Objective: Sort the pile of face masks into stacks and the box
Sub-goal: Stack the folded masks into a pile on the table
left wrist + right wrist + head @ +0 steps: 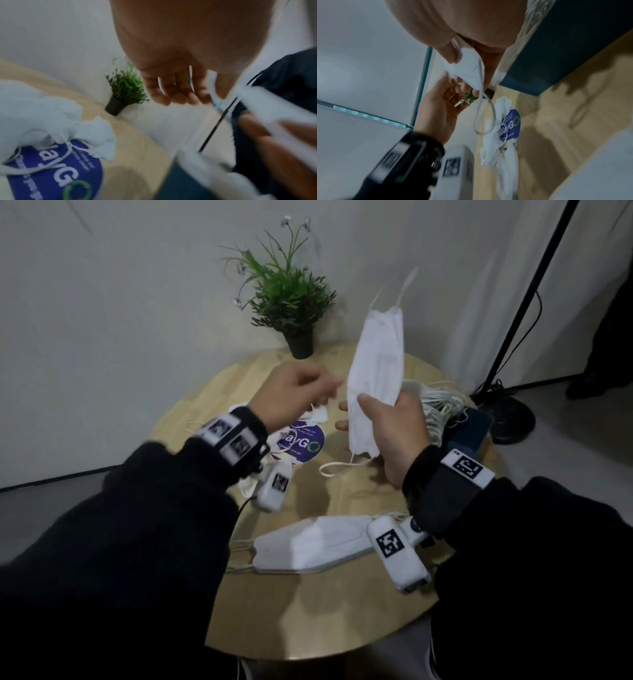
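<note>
Left hand (294, 392), raised above the round tabletop (308, 611), fingers loosely curled and holding nothing, just beside the held mask (375, 378) but apart from it; motion blur hides finer detail. Below it, a loose pile (317, 416) of crumpled white masks lies partly over a round blue sticker (305, 443) on the tabletop. At the back edge stands a potted plant (291, 299). Centre: the held mask, white and folded flat, stands upright in the air, one ear loop (337, 467) hanging beneath it. Right hand (394, 433) grips the mask's lower half, thumb across the front and fingers curled behind. At the near edge, a flat stack (308, 544) of folded white masks lies on the tabletop. At the far right, a dark blue box (469, 429) sits at the tabletop's edge with white masks (442, 405) and loops heaped in it. A black stand (507, 337) rises behind.
</note>
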A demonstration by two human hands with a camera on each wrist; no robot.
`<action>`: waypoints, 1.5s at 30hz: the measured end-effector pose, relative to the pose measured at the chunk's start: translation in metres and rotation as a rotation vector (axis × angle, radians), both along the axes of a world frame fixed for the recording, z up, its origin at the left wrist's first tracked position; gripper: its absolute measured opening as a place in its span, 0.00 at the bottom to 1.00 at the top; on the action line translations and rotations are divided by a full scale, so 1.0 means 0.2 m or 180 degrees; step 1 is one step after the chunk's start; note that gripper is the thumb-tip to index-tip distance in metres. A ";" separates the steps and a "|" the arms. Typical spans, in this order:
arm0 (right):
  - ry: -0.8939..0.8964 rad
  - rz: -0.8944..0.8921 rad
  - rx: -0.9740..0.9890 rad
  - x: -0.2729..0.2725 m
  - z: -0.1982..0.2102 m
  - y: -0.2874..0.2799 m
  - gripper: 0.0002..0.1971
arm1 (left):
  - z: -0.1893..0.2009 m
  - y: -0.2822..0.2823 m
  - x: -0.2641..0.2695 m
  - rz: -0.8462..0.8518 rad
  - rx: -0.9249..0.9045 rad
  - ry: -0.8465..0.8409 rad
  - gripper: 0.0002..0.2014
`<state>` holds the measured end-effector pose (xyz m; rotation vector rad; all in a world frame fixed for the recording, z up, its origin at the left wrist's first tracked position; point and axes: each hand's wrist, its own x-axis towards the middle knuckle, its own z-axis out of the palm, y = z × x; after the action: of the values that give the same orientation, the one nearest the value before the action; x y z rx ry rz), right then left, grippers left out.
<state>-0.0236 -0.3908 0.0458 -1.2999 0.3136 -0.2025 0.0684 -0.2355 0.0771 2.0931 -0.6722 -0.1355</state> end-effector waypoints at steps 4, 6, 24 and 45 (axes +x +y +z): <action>0.0087 -0.0012 -0.0155 0.00 -0.03 -0.01 0.04 | -0.19 -0.14 0.40 0.0658 0.1188 -0.0505 0.09; 0.0135 -0.0073 -0.0226 0.01 -0.05 0.00 0.12 | -0.30 -0.17 0.52 0.0412 0.2098 -0.0544 0.16; 0.0200 0.0050 -0.0804 0.02 -0.07 0.03 0.11 | -0.61 0.13 0.24 0.1173 0.2443 0.0155 0.11; 0.0604 0.0358 -0.0730 0.04 -0.10 0.03 0.09 | -0.24 0.39 -0.03 0.1808 -0.1698 0.2289 0.20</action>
<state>-0.0151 -0.3848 0.0251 -1.5635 0.3856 -0.0192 0.0621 -0.1566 0.0296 1.4866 0.3012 -0.3237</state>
